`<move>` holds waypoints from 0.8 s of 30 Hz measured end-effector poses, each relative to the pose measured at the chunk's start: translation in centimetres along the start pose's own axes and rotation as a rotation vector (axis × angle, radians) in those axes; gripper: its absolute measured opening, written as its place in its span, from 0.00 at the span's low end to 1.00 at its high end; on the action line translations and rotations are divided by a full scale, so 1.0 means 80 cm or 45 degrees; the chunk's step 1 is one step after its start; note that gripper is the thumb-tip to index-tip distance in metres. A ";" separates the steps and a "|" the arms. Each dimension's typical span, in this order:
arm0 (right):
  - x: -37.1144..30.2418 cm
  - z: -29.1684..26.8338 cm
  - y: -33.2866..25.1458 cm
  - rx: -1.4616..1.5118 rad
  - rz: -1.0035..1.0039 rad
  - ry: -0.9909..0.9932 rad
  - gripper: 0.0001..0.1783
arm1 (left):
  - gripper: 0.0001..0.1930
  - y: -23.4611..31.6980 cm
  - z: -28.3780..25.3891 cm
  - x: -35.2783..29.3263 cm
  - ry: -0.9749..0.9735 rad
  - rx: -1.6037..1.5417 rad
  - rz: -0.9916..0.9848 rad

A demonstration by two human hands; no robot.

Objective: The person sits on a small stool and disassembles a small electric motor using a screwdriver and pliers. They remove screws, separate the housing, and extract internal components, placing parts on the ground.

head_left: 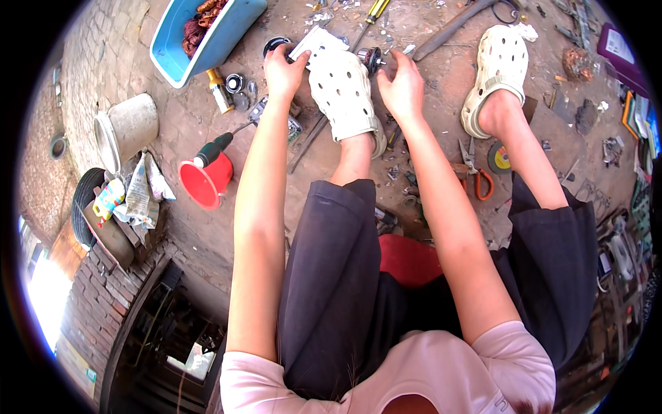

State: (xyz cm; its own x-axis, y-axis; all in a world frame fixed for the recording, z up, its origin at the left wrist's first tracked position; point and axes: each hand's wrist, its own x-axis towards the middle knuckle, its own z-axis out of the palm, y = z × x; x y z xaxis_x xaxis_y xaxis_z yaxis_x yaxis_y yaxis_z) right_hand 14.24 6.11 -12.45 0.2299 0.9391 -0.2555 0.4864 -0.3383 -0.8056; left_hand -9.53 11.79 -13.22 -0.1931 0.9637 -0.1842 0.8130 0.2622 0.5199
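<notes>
At the far side of the ground, my left hand point(282, 74) curls its fingers beside a black round part point(276, 45). Its thumb touches the edge of a flat white piece point(319, 43) at the toe of my left clog point(340, 90); what the fingers grip is partly hidden. On the other side of that clog lies a motor armature point(370, 58) with copper windings and a shaft. My right hand point(403, 85) is close to the shaft end, thumb and fingers spread, with nothing visible between them.
A blue bin point(234, 41) of copper wire coils stands at the upper left, near a green-handled screwdriver point(214, 150) over a red bowl point(215, 181) and a whitish bucket point(134, 124). A hammer point(452, 31), orange-handled scissors point(476, 172) and metal scraps lie around my feet.
</notes>
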 end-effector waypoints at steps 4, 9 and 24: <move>0.008 0.003 -0.003 -0.121 -0.316 -0.110 0.34 | 0.24 0.003 -0.001 -0.001 0.010 0.016 0.016; 0.024 0.001 0.005 -0.112 -0.361 -0.221 0.36 | 0.24 0.001 0.000 -0.002 0.013 0.047 -0.001; -0.009 -0.028 0.031 0.146 -0.261 -0.415 0.31 | 0.24 -0.001 0.001 -0.004 0.109 0.167 0.132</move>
State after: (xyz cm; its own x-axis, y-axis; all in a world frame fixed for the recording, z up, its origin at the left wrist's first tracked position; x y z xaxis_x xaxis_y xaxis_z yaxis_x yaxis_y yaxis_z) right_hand 17.16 4.46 -13.04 -0.1503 0.9629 -0.2242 0.3927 -0.1499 -0.9074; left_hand -9.52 11.47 -13.27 -0.1460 0.9874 -0.0610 0.8944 0.1580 0.4184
